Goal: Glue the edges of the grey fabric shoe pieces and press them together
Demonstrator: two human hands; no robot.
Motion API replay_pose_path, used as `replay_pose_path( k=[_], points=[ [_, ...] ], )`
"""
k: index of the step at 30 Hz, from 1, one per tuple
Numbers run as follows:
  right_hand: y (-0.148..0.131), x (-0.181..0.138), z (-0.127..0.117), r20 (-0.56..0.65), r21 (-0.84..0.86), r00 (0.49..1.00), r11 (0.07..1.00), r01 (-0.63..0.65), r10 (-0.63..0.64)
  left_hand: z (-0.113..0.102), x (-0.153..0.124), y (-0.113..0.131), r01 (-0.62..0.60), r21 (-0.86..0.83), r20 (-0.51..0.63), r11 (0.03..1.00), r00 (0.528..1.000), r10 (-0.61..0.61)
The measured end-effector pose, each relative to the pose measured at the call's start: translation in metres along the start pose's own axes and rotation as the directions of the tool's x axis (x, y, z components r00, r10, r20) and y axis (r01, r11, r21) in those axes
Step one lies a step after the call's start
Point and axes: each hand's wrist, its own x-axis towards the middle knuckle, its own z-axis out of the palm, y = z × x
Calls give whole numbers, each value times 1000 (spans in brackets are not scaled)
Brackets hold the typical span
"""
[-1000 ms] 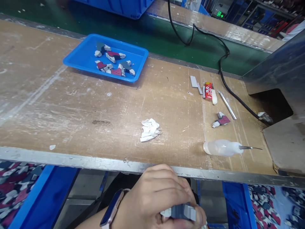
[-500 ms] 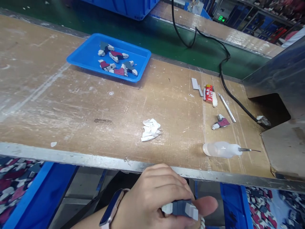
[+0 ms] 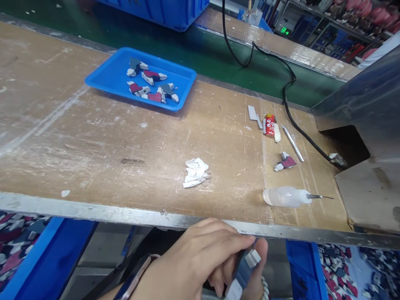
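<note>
Just below the front edge of the workbench, my left hand (image 3: 190, 260), with a watch (image 3: 137, 277) on its wrist, curls over a small dark blue and light grey moulded piece (image 3: 243, 271). Its index fingertip rests by the upper end of that piece. Behind it, my right hand (image 3: 260, 266), with a beaded bracelet (image 3: 265, 288), grips the same piece from the right; most of its fingers are hidden. On the bench above lies a crumpled white scrap (image 3: 196, 172). A clear squeeze bottle (image 3: 286, 196) with a needle tip lies on its side to the right.
A blue tray (image 3: 106, 83) holds several similar pieces. At right are a maroon and grey piece (image 3: 285, 161), a craft knife (image 3: 292, 143), a red block (image 3: 270, 126) and a black cable (image 3: 308, 139). Blue bins (image 3: 303, 266) of pieces stand below the bench.
The piece has turned from nearly level to a steep tilt between my hands. My left index finger has stretched out towards its upper end. The view has shifted slightly.
</note>
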Motion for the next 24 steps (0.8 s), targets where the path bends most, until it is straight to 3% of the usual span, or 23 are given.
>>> replay_pose_path(
  k=[4, 8, 12, 16, 19, 22, 24],
  points=[
    [-4, 14, 17, -212, -314, 977, 944, -98, 31, -3, 1, 2, 92, -57, 16, 994, 996, -91],
    [-18, 23, 18, -260, -442, 964, 880, -173, 59, -4, 0, 2, 170, -106, -35, 980, 984, -175],
    [-33, 25, 12, -256, -490, 959, 839, -235, 120, -4, -2, 7, 110, -116, -181, 987, 975, -130],
    [-32, 15, 14, -222, -472, 963, 847, -244, 153, -3, -5, 12, 51, 89, -334, 995, 942, -19],
    [-28, 3, 21, -252, -523, 967, 837, -162, 30, -2, -12, 13, 76, 293, -449, 953, 891, 67],
    [-27, -5, 31, -208, -746, 947, 666, 8, -245, -2, -16, 12, 101, 397, -503, 912, 856, 124],
    [-27, -6, 36, -140, -834, 923, 545, 85, -359, -2, -16, 13, 84, 413, -504, 907, 850, 151]
  ],
)
